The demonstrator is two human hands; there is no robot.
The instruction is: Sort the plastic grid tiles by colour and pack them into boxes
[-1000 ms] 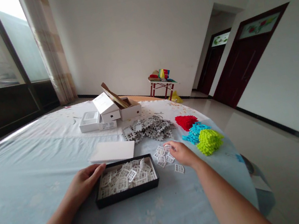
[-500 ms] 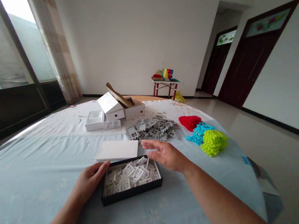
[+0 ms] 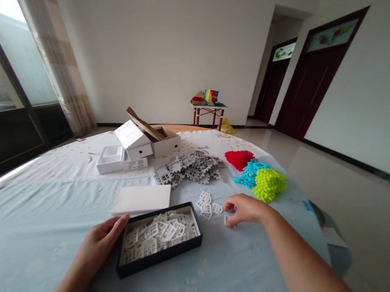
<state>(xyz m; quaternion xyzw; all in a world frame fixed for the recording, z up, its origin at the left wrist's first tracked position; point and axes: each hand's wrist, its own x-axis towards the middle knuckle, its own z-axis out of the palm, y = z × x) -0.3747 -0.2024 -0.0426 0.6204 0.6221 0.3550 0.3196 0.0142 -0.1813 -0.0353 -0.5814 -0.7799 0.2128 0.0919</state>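
A black shallow box with a pale inside stands before me, filled with small white plastic window-shaped pieces. My left hand holds its far left corner, thumb along the rim and the other fingers against the outer side. To the right of the box, my right hand is low over the cloth, fingers curved and apart from the thumb. A small white piece is at its thumb tip, not visibly gripped. More loose white window pieces lie between that hand and the box.
Behind the box lies a flat white lid or slab. Farther back are grey interlocking pieces and several white boxes. Red, blue and lime-green piles sit near the right edge of the tablecloth.
My right hand has moved right, from the box's right end to the cloth, and loose white pieces now show there. My left hand stays at the box's corner. The view has shifted slightly.
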